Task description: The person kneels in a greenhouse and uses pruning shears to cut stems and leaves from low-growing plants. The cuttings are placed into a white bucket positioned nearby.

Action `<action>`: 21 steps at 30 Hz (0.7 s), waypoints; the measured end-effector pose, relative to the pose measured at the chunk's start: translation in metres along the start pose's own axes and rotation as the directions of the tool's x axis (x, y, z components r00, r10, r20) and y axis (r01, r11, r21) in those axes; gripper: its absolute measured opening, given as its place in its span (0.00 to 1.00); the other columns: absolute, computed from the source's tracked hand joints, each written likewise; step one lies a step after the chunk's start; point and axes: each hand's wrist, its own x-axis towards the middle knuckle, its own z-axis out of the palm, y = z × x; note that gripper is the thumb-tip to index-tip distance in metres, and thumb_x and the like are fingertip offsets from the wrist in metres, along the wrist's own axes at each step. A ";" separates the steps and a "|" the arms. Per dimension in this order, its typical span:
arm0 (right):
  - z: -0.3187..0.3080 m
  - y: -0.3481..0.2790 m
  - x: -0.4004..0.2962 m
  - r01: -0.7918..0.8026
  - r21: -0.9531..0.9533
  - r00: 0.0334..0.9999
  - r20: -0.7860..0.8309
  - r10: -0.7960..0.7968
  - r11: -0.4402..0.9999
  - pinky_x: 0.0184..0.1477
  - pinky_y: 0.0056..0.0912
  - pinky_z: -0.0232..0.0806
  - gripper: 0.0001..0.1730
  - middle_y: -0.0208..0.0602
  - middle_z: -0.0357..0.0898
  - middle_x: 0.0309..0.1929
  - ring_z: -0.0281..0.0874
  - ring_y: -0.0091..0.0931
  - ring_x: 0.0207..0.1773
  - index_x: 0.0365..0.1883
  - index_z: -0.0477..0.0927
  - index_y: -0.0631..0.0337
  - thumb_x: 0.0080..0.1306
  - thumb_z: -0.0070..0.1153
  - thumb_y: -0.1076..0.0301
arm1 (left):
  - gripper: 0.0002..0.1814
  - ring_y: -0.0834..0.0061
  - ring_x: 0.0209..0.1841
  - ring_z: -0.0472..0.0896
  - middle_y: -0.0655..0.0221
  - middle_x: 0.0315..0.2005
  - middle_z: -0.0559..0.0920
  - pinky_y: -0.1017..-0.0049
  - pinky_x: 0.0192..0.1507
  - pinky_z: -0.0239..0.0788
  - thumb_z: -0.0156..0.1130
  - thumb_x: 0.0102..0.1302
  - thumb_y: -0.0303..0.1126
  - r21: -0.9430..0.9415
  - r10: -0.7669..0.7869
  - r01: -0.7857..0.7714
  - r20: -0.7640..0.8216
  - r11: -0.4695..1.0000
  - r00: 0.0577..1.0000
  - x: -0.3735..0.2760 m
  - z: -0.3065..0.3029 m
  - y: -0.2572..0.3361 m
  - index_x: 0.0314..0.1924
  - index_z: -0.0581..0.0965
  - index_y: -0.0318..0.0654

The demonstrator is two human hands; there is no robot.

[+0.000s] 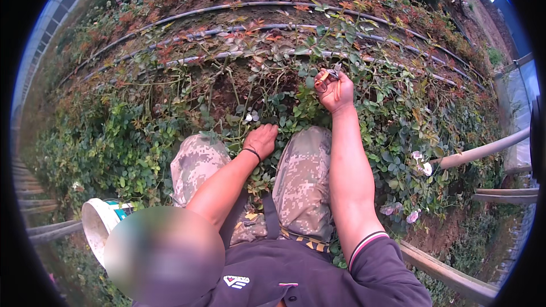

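My right hand (337,99) is raised over the rose bushes, closed around pruning shears (335,73) with orange handles. Their metal blades stick out past the fingers, among leafy stems. Between my knees, my left hand (261,140) reaches down into the foliage; a dark band circles its wrist. Leaves and the angle hide the fingertips, so whether it grips a stem cannot be told. Just beyond it sits a white rose bloom (251,116). Bare green stems (232,83) lean and cross over the soil in front of me.
Curved irrigation pipes (273,27) run across the bed ahead. A white bucket (96,226) stands tilted at lower left. Pale pink roses (413,216) grow at right, near a pale pole (482,151). A wooden rail (448,268) crosses at lower right.
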 end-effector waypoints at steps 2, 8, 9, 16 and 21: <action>0.002 0.006 0.004 -0.002 0.002 0.999 -0.038 0.002 1.000 0.46 0.49 0.74 0.30 0.50 0.75 0.43 0.76 0.42 0.45 0.48 0.69 0.73 0.72 0.29 0.49 | 0.13 0.61 0.44 0.77 0.60 0.37 0.77 0.65 0.44 0.72 0.45 0.62 0.29 0.015 -0.017 0.017 0.011 1.000 1.000 0.000 0.000 -0.002 0.45 0.73 0.38; 0.010 0.007 0.004 0.112 -0.007 0.984 -0.135 -0.112 0.994 0.31 0.36 0.72 0.24 0.39 0.74 0.29 0.75 0.32 0.28 0.42 0.70 0.68 0.73 0.33 0.53 | 0.13 0.60 0.45 0.77 0.60 0.39 0.78 0.65 0.45 0.72 0.45 0.61 0.27 0.018 0.010 -0.010 0.003 1.000 1.000 0.005 0.007 0.002 0.45 0.73 0.37; 0.013 0.014 -0.003 0.150 -0.135 0.981 -0.105 -0.164 0.979 0.29 0.35 0.71 0.23 0.38 0.74 0.28 0.74 0.31 0.26 0.41 0.70 0.68 0.73 0.34 0.53 | 0.13 0.60 0.45 0.77 0.60 0.39 0.77 0.65 0.46 0.72 0.45 0.61 0.27 0.015 0.001 -0.001 0.004 1.000 1.000 0.002 0.008 0.001 0.45 0.73 0.37; 0.056 0.062 -0.155 0.018 -0.622 0.962 -0.204 -0.183 0.783 0.24 0.31 0.70 0.21 0.34 0.74 0.24 0.75 0.27 0.21 0.44 0.73 0.65 0.71 0.41 0.54 | 0.13 0.58 0.44 0.77 0.59 0.39 0.77 0.62 0.45 0.71 0.42 0.65 0.31 -0.048 0.013 -0.013 -0.016 0.999 1.000 0.001 -0.007 -0.001 0.46 0.72 0.38; 0.052 0.062 -0.215 0.187 -0.860 0.856 -0.095 -0.508 0.475 0.25 0.26 0.69 0.16 0.33 0.73 0.25 0.74 0.23 0.22 0.46 0.70 0.69 0.69 0.44 0.63 | 0.11 0.54 0.42 0.77 0.57 0.35 0.78 0.58 0.44 0.70 0.52 0.57 0.31 -0.215 0.014 -0.029 -0.070 0.976 0.997 0.000 -0.017 0.004 0.40 0.70 0.39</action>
